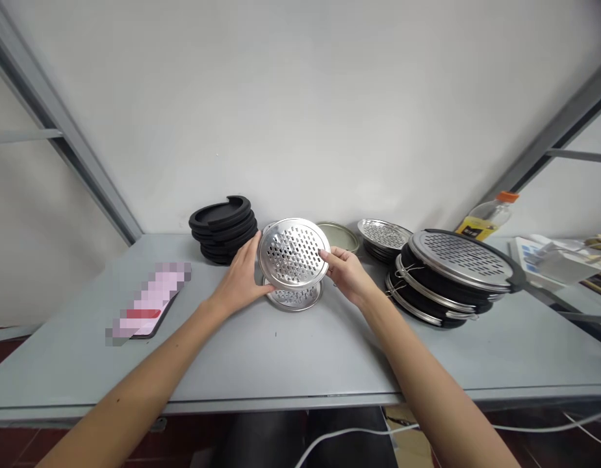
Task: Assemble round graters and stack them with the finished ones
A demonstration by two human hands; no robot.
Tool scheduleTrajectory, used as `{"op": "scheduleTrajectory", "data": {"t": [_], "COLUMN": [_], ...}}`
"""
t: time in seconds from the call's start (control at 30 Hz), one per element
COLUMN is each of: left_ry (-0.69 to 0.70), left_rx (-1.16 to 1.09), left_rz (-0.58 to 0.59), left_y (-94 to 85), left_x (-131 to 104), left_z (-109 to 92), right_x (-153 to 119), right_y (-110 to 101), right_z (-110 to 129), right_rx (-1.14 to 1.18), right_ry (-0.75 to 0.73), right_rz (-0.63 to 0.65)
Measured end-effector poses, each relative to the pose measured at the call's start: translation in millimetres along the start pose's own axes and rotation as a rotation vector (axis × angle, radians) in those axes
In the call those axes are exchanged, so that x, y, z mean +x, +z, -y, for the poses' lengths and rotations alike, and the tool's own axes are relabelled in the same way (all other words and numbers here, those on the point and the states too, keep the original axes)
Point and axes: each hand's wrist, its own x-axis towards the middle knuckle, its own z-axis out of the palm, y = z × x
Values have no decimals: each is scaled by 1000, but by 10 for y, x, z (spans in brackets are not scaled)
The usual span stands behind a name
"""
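Note:
A round metal grater plate [294,253] is held up, tilted toward me, between both hands. My left hand [239,276] grips its left rim, thumb at the lower edge. At the right rim, my right hand [346,272] pinches it with the thumb on the front face. Below and partly behind it, a second grater plate [296,300] lies on the table. Left of my hands stands a stack of black rings [222,227]. Behind my right hand is a round greenish plate [340,235], partly hidden.
More grater plates [384,233] are stacked at the back. To the right stands a pile of graters in black rings [444,279], with a bottle [488,214] and a white box [537,260] beyond. A phone [151,302] lies left on the grey table [290,364]. A white cable [353,430] hangs below the front edge.

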Motion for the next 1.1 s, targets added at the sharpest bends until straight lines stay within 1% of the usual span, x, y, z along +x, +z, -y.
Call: {"op": "scheduleTrajectory", "data": {"t": [0.2, 0.33, 0.5, 0.6, 0.7, 0.77, 0.9, 1.0, 1.1], "left_ry": [17, 9, 3, -10, -7, 10, 26, 11, -3], "left_rx": [-44, -59, -70, -47, -24, -20, -7, -15, -34], "left_rz": [77, 107, 154, 177, 181, 182, 190, 198, 224], "left_y": [-30, -29, -37, -34, -18, -4, 15, 23, 28], "left_x": [-5, -11, -12, -15, -25, -34, -43, -43, -47], "left_z": [-63, -75, -70, -63, -58, -64, -89, -99, -102], "right_x": [17, 37, 58, 69, 79, 82, 75, 64, 55], "right_y": [-26, -65, -121, -147, -170, -186, -212, -218, -214], "right_z": [-31, -47, -77, -118, -159, -169, -146, -116, -92], "right_rx": [-114, -206, -512, -674, -798, -842, -905, -956, -1030], "right_ry": [17, 17, -108, -157, -190, -188, -174, -171, -181], "right_rz": [6, -7, -27, -10, 34, 41, 12, 51, 52]}}
